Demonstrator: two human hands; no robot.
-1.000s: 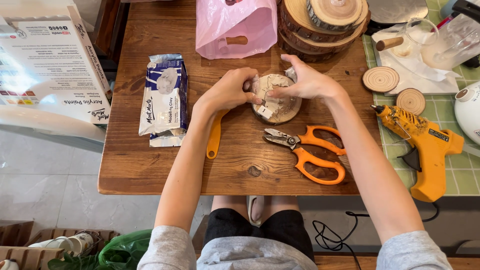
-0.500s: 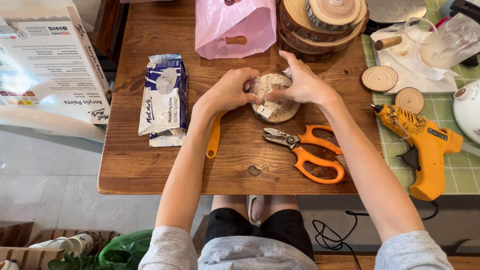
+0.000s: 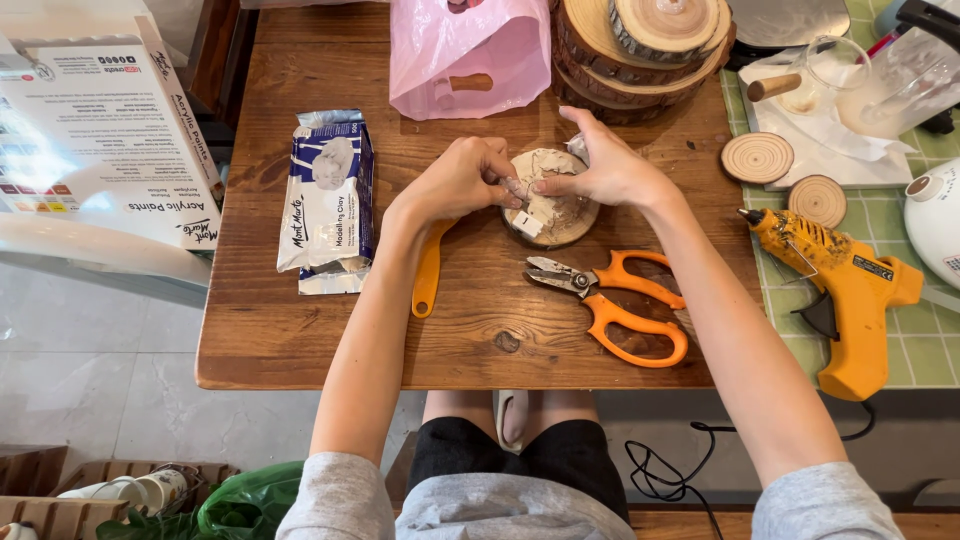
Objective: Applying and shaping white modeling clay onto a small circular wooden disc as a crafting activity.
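A round wood slice (image 3: 560, 222) covered with pale clay lies on the wooden table (image 3: 300, 330), with a small white block on its near-left edge. My left hand (image 3: 458, 180) is curled at its left rim, fingertips pinching a small bit of clay on top. From the right, my right hand (image 3: 612, 165) meets it, thumb and forefinger pinching the same bit. An orange tool handle (image 3: 427, 285) lies on the table beside my left forearm.
Orange scissors (image 3: 625, 305) lie just in front of the slice. A blue-and-white clay packet (image 3: 328, 195) lies to the left, a pink bag (image 3: 470, 50) and stacked wood slices (image 3: 650, 45) behind. Two small wood discs (image 3: 757, 157) and a yellow glue gun (image 3: 840, 290) are on the right.
Both hands have stayed on the clay-covered slice. The fingertips have drawn closer together over its top, and the right hand's fingers have shifted slightly.
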